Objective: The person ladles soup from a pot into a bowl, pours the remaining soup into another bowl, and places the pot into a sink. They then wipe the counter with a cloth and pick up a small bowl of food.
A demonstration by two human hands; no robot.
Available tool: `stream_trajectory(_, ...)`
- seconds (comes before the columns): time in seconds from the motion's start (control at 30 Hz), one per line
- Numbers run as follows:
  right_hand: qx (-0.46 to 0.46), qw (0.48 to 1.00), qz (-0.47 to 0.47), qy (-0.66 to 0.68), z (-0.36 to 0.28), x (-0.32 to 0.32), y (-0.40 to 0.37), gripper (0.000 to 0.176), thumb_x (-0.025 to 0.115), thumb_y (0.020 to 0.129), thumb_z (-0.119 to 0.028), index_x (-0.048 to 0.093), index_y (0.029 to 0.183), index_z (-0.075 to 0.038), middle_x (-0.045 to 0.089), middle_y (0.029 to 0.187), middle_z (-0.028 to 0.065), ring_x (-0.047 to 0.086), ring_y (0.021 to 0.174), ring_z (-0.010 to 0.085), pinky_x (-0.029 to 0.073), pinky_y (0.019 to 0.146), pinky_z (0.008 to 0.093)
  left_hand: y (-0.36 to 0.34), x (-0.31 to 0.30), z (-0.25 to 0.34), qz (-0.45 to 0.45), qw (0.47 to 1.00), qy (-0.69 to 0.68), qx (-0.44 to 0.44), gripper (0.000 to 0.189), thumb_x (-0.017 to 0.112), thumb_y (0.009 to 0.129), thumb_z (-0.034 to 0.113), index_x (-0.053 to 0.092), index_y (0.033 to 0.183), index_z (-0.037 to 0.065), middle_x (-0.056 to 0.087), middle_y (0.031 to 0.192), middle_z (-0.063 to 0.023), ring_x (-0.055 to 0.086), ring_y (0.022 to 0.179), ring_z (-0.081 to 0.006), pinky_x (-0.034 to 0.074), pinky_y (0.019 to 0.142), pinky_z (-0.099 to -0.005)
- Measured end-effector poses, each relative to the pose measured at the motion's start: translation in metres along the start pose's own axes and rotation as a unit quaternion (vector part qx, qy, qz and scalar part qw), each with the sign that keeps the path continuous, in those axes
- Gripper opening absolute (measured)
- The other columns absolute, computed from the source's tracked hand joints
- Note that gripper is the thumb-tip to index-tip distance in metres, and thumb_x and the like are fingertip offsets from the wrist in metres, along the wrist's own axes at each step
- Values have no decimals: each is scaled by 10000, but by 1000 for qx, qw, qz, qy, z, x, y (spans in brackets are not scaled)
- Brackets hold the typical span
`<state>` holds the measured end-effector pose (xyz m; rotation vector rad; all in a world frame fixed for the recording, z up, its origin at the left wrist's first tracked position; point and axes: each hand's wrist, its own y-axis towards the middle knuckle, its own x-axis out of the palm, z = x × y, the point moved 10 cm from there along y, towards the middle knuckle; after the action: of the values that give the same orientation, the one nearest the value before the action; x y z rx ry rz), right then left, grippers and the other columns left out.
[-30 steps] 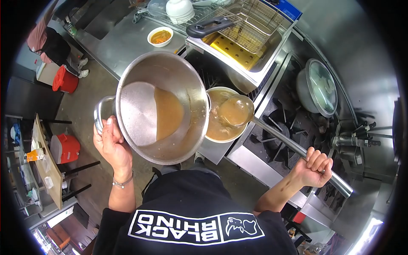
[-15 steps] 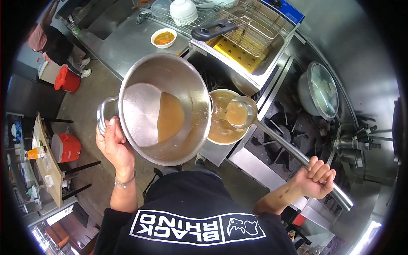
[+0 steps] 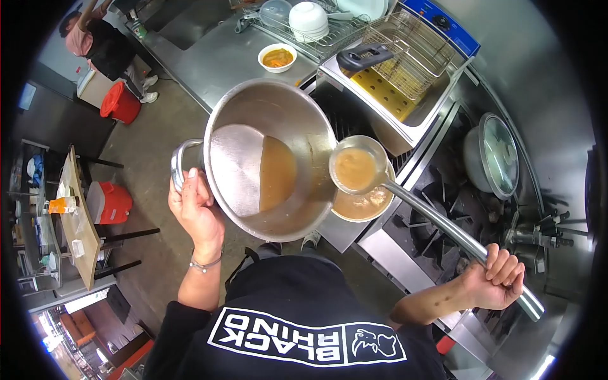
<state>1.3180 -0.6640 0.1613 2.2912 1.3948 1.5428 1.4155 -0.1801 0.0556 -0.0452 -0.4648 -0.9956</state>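
My left hand (image 3: pixel 196 209) is closed around the side handle of a large steel pot (image 3: pixel 237 149), which is tilted to the right. Cloudy brown broth (image 3: pixel 277 174) has pooled along the lower side of its inside. In my right hand (image 3: pixel 497 278) is the long handle of a steel ladle (image 3: pixel 373 166). Its bowl is full of the same broth and hangs beside the pot's right rim. Partly hidden below the ladle is a round container (image 3: pixel 364 206) of broth with pale lumps in it. My left fingertips are partly behind the pot's handle.
A fryer with a wire basket (image 3: pixel 411 57) stands at the back right. Stove burners (image 3: pixel 443 209) and a glass-lidded pot (image 3: pixel 497 155) lie to the right. On the steel counter (image 3: pixel 215 69) sits a bowl of orange food (image 3: pixel 277 58). A co-worker (image 3: pixel 107 50) stands far left.
The ladle has risen out of the lower container with broth in it and come closer to the pot's rim. The camera view has shifted, moving the scene rightward. Both hands keep their holds.
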Motion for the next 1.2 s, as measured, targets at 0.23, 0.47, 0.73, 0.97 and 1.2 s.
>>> stream_trajectory(0.23,40,999,-10,28,65,40,-25,275,405,783,-149,280,539,-125,269,429,-14,222,378,91,252,442,261,-3,1,2,-3,1000,-5,8,208,486,863,69,410,671,96,303,469,55,241,408,-34,212,401,-199)
stream_trajectory(0.47,64,990,-123,-38,113,69,-59,277,461,731,-149,305,509,-89,316,402,-1,260,336,111,254,389,269,-6,0,4,7,1000,16,5,256,465,869,77,372,635,123,265,474,56,247,429,-47,224,414,-196)
stream_trajectory(0.73,39,962,-271,0,124,116,-87,340,555,725,-141,316,491,-79,325,373,3,281,288,119,279,339,250,0,-16,1,53,998,-21,-1,229,488,856,79,395,647,100,305,465,53,254,407,-41,219,399,-205)
stream_trajectory(0.97,64,961,-269,-2,136,115,-91,347,570,732,-160,333,495,-70,355,386,17,322,304,138,322,357,262,0,-54,-9,144,986,-79,-37,313,513,827,111,334,572,146,291,461,58,265,409,-60,225,403,-213)
stream_trajectory(1.2,98,958,-269,8,157,130,-95,351,580,731,-169,326,509,-69,363,397,22,310,314,147,278,352,274,-3,-83,-9,180,975,-122,-45,300,525,809,111,345,573,148,271,457,66,248,405,-54,195,390,-216)
